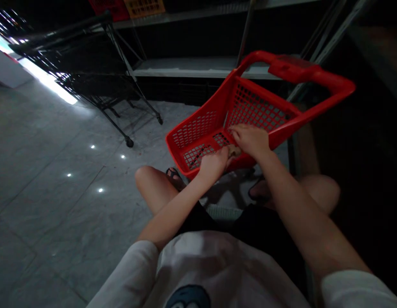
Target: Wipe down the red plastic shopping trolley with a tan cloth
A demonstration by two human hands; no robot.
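A red plastic shopping cart basket (pixel 198 124) with grid walls and a looped handle stands tilted in front of me. My left hand (pixel 215 164) is closed at its near rim, with a small crumpled tan piece, perhaps a cloth (pixel 234 150), showing beside the fingers. Just to the right, my right hand (pixel 250 139) reaches over the same rim into the basket. Its fingers are curled down and pressed together near the inner grid panel; what they hold, if anything, is hidden. The lower part of the tan piece is hidden too.
At left stands a black metal cart (pixel 85 64) on casters, over a grey tiled floor (pixel 50 171). Metal shelving (pixel 185 66) runs behind, with a red crate (pixel 111 9) and a yellow crate (pixel 145 7) on its upper level. My knees flank the basket.
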